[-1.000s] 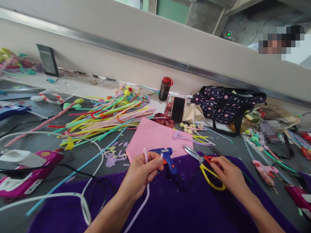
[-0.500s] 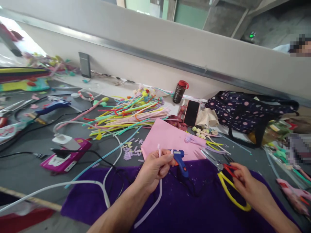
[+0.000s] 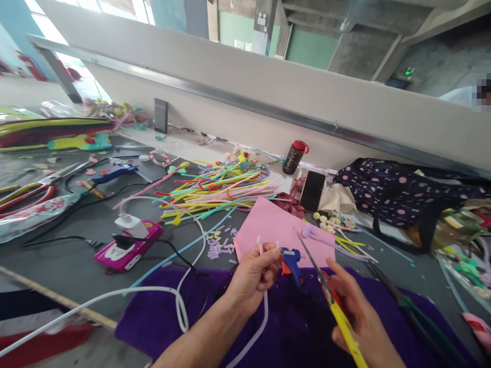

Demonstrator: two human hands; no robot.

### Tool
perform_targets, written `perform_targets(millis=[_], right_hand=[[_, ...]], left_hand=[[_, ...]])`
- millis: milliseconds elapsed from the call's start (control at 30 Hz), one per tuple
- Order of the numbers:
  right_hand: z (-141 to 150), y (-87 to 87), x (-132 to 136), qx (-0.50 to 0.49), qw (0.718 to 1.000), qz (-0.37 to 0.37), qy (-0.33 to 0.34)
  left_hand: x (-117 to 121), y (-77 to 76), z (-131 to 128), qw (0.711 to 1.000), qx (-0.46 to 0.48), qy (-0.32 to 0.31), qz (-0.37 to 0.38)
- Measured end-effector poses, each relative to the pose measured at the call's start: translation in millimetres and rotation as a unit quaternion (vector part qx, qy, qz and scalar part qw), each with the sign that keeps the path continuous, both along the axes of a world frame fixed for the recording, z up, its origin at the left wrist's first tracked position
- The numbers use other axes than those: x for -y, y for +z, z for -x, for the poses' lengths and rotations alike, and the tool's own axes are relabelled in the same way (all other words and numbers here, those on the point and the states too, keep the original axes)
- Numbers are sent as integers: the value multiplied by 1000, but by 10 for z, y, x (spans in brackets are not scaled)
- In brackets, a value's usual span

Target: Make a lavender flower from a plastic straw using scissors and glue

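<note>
My left hand [image 3: 255, 278] is closed in a pinch on a pale lilac pipe cleaner [image 3: 265, 312]. One short end sticks up above the fingers, and the long tail hangs down over the purple cloth [image 3: 153, 317]. A small pale tip also shows by the thumb. In my right hand [image 3: 358, 319] is a pair of scissors [image 3: 333, 301] with red and yellow handles, seen edge-on, blades pointing up and left. A blue glue gun [image 3: 293, 267] lies between the hands, partly on a pink sheet [image 3: 264, 225].
Cut lilac and yellow bits [image 3: 218, 250] lie left of the sheet. Behind are bundled coloured pipe cleaners [image 3: 222, 191], a bottle [image 3: 294, 157] and a phone [image 3: 312, 190]. A magenta power strip [image 3: 130, 248] with cables sits left; a dark long-bladed tool [image 3: 406, 301] lies right.
My right hand has swung the scissors inward, toward my left hand, turning them edge-on. The left hand keeps its pinch on the pipe cleaner. The whole view has shifted slightly.
</note>
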State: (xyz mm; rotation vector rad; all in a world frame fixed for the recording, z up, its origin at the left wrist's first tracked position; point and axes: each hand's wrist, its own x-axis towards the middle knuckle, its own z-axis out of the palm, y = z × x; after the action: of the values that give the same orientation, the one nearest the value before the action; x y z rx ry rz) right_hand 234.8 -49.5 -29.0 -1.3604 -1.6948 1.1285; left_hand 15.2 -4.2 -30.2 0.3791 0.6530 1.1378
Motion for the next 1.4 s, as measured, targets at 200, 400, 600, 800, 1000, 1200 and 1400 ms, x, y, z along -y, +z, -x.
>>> perform_targets(millis=[200,400,600,800,1000,1200,1400], right_hand=[[195,44,-146,165,972,-138,99],[229,10,-179,233,950,-183,100],[231,-25,-164,238,947,-195,90],[169,-121,-161,248,938,-222,92],[116,-210,-152,228,938,-227,130],[115,-196,-112,203,946,-215,132],[124,-142,-101,226,945,-201,121]], left_hand=[[41,-10,1,999,36,-9,-32],[55,8,-1,1000,17,13,-20],[70,5,-9,1000,0,5,-24],[69,-21,-22,999,-15,1,-29],[62,-35,-41,999,-16,-15,-29],[72,-19,-48,998,-45,-13,-40],[63,8,-43,995,-87,0,-56]])
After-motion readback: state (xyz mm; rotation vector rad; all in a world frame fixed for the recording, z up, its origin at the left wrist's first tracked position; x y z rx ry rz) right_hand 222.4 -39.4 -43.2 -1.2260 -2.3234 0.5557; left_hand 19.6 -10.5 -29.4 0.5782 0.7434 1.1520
